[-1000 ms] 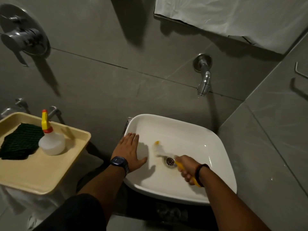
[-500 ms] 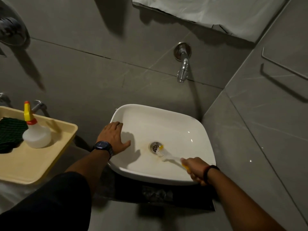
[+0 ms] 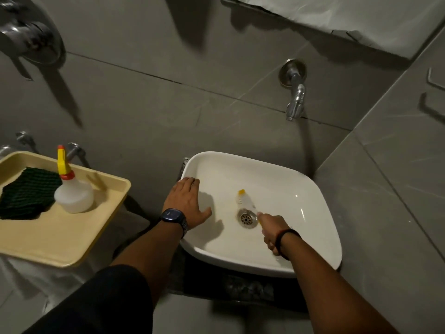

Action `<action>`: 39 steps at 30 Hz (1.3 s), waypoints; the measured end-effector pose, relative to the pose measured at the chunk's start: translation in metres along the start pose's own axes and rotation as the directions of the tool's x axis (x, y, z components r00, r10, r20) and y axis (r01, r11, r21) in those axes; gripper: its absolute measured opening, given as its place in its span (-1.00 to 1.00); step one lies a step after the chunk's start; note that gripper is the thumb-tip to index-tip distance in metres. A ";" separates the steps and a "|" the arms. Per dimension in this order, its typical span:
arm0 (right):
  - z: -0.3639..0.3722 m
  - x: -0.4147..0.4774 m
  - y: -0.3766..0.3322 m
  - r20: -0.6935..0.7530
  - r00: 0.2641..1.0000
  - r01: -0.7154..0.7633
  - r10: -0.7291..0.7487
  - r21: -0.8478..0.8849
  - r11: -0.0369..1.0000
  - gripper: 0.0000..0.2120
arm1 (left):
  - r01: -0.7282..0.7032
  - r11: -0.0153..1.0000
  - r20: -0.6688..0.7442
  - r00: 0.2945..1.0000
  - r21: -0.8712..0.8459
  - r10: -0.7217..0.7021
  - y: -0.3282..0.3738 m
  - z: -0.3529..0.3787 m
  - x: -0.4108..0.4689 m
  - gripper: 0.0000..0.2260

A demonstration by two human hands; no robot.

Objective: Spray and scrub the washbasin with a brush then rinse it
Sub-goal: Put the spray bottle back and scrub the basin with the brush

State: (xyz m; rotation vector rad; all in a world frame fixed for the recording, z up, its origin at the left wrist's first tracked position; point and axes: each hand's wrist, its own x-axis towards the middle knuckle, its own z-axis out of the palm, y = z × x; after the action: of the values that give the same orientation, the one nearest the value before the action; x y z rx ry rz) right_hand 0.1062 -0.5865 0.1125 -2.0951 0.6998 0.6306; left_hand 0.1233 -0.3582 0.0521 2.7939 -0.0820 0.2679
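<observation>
A white square washbasin [image 3: 313, 189] sits against the grey tiled wall, with a metal drain [image 3: 246, 218] in its floor. My right hand [image 3: 273, 231] is closed around the yellow handle of a small brush [image 3: 243, 198]. The brush's blurred white bristles and yellow tip lie on the basin floor just beyond the drain. My left hand [image 3: 186, 203], with a watch on the wrist, rests flat on the basin's left rim, fingers spread. A spray bottle [image 3: 73, 194] with a yellow and red nozzle stands on the cream tray at the left.
A chrome tap [image 3: 295, 102] juts from the wall above the basin; no water runs from it. The cream tray [image 3: 60, 237] also holds a dark green scrub cloth [image 3: 26, 192]. More chrome fittings [image 3: 31, 42] are on the wall at upper left. A tiled side wall closes in on the right.
The brush head has moved from the near side of the drain to the far side of it. My left hand stays on the rim. The camera has shifted slightly.
</observation>
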 end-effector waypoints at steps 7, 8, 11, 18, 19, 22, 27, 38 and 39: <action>0.015 0.014 -0.003 -0.042 0.991 0.123 -0.129 -0.133 0.983 -0.53 | -0.003 1.000 -0.025 1.000 -0.019 0.003 0.001 0.004 0.001 -0.25; 0.003 0.019 0.003 -0.158 0.980 0.099 -0.124 -0.160 0.982 -0.45 | -0.005 1.000 -0.020 1.000 -0.016 0.005 0.001 0.004 0.000 -0.25; -0.043 0.016 0.032 -0.282 0.960 -0.030 -0.009 -0.134 0.990 -0.49 | -0.015 1.000 -0.004 1.000 -0.001 0.015 0.001 0.004 0.000 -0.24; -0.066 -0.029 0.063 -0.177 0.984 -0.062 0.000 -0.345 0.936 -0.60 | -0.023 0.999 0.033 0.999 0.022 0.023 0.004 -0.001 0.000 -0.22; -0.068 -0.032 0.065 -0.206 0.979 -0.076 0.003 -0.349 0.934 -0.61 | -0.025 0.999 0.041 0.999 0.028 0.024 0.003 -0.002 0.000 -0.22; -0.066 -0.051 0.062 -0.011 0.983 -0.181 0.183 -0.240 0.954 -0.57 | -0.030 0.999 0.056 0.998 0.028 0.029 0.002 -0.002 -0.001 -0.21; -0.006 -0.040 0.028 0.144 0.989 0.000 0.038 -0.255 0.967 -0.54 | -0.027 1.000 0.037 0.999 -0.007 0.027 0.000 -0.004 -0.001 -0.24; 0.033 0.014 -0.014 0.037 0.991 0.135 -0.130 -0.175 0.975 -0.60 | -0.059 0.995 -0.061 0.997 -0.081 0.054 0.000 0.003 0.001 -0.32; 0.032 0.018 -0.014 -0.039 0.985 0.153 -0.167 -0.230 0.961 -0.56 | -0.057 0.995 -0.057 0.997 -0.076 0.052 -0.001 0.004 0.000 -0.31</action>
State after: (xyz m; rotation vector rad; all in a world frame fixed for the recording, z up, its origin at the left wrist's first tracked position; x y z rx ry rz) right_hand 0.1226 -0.5579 0.0916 -2.3616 0.5013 0.5838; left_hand 0.1240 -0.3586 0.0476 2.7077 -0.1526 0.3475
